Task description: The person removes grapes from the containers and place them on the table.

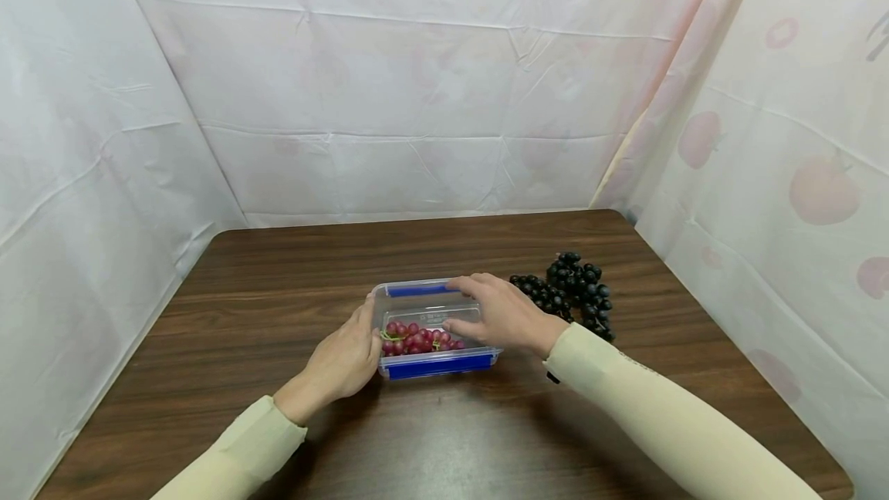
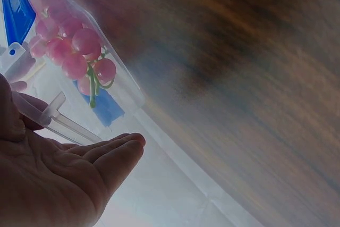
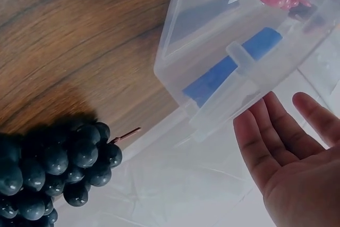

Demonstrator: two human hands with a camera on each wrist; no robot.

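Observation:
A clear plastic food container (image 1: 439, 366) with blue strips along its front and back sides stands on the table. Red grapes (image 1: 417, 339) on a green stem lie inside, toward the front left. My left hand (image 1: 347, 353) rests along the container's left side, its fingers straight beside a clear side flap (image 2: 69, 126). Over the right back part reaches my right hand (image 1: 503, 315), fingers extended at the rim and thumb apart from them. In the right wrist view its fingertips (image 3: 260, 110) are right at the container's edge. Neither hand is curled round anything.
Bunches of black grapes (image 1: 579, 284) lie on the table right of the container, just beyond my right wrist. The dark wooden table (image 1: 292, 268) is bounded by white sheeting (image 1: 417, 99) behind and a fruit-printed sheet (image 1: 778, 199) on the right.

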